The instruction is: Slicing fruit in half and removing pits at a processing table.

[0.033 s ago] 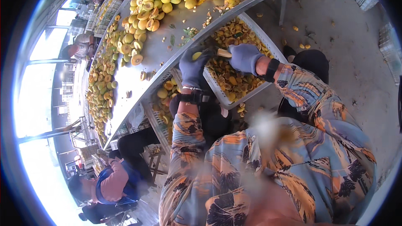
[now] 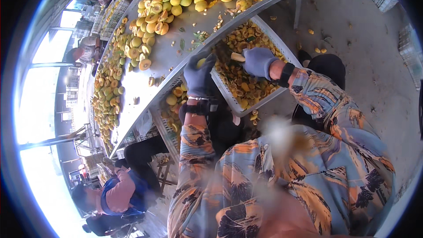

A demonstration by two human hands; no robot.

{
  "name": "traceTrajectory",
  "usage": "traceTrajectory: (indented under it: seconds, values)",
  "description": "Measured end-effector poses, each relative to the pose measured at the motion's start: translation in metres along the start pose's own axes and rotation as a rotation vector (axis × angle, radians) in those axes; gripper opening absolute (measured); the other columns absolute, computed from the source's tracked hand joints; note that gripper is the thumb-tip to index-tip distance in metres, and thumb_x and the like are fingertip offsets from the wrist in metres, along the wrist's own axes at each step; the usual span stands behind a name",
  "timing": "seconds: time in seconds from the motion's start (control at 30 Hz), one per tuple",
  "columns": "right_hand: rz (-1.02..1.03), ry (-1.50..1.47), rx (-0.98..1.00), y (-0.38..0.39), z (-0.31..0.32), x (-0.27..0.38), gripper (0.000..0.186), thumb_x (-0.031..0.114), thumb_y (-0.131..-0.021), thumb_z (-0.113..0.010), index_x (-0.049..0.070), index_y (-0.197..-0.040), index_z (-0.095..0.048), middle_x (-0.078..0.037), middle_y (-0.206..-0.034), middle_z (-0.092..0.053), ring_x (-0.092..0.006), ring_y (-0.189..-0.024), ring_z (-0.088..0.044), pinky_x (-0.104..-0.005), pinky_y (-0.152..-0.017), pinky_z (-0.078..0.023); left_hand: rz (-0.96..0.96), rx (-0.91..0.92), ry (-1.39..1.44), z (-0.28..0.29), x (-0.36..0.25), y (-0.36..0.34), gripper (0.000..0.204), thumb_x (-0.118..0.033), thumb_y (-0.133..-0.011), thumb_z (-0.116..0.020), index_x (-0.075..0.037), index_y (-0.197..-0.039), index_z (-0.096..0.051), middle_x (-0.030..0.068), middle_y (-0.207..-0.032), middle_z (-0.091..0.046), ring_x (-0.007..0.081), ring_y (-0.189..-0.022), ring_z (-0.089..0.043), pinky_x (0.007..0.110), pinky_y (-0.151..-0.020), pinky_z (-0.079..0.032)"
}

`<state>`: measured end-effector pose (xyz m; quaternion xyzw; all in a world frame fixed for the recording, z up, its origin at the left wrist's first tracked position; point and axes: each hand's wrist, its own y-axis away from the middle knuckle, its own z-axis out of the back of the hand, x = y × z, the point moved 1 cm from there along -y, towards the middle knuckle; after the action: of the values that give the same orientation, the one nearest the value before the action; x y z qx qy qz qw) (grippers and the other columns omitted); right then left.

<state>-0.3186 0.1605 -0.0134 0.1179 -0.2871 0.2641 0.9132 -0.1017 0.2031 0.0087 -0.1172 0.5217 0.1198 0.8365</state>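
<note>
Now, left hand [image 2: 199,74]: gloved, grip pressed around a yellow-green fruit [image 2: 201,63] at the bench [image 2: 169,55] edge.
Right hand [image 2: 258,61]: gloved, grip wrapped on a pale-handled knife [image 2: 237,57], just beside the fruit.
Crate [image 2: 288,55]: white, below both hands, full of cut fruit pieces.
Bench: grey, strewn with whole and halved fruit [image 2: 152,15].
Seated person [image 2: 116,196]: well apart, lower left.

Fruit [image 2: 152,15] on table [image 2: 172,57]; crate [image 2: 246,105] below its edge.
</note>
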Motion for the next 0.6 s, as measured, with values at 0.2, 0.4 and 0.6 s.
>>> traceTrajectory:
  seconds: [0.2,0.4,0.6]
  values:
    - [-0.095,-0.362,0.095,0.018,0.023,0.016,0.032,0.032,-0.091,-0.057,0.002,-0.100,-0.065,-0.014,-0.074,-0.070,-0.0283,-0.064,-0.070,-0.0422,-0.066,-0.055,0.084,-0.242,-0.450,0.176,0.027,0.062,0.029,-0.014,-0.082,-0.074,0.000,-0.107,-0.070,0.0119,-0.100,-0.073,0.0202,-0.085,-0.070,0.033,-0.081,-0.055]
    - [0.069,-0.454,-0.112,0.022,0.014,0.018,0.027,0.028,-0.094,-0.061,0.002,-0.101,-0.062,-0.008,-0.062,-0.067,-0.0179,-0.049,-0.066,-0.0294,-0.046,-0.052,-0.115,-0.149,-0.620,0.158,-0.016,0.016,0.039,-0.011,-0.085,-0.070,0.002,-0.121,-0.064,0.0103,-0.105,-0.071,0.0117,-0.092,-0.065,0.026,-0.083,-0.053]
    - [0.112,-0.633,-0.317,0.018,0.020,0.017,0.025,0.022,-0.090,-0.067,0.001,-0.102,-0.062,-0.008,-0.065,-0.068,-0.0167,-0.053,-0.067,-0.0296,-0.050,-0.052,-0.405,0.202,-0.620,-0.019,-0.094,-0.112,0.032,-0.016,-0.090,-0.066,-0.006,-0.120,-0.067,0.0098,-0.113,-0.071,0.0138,-0.096,-0.068,0.028,-0.083,-0.053]
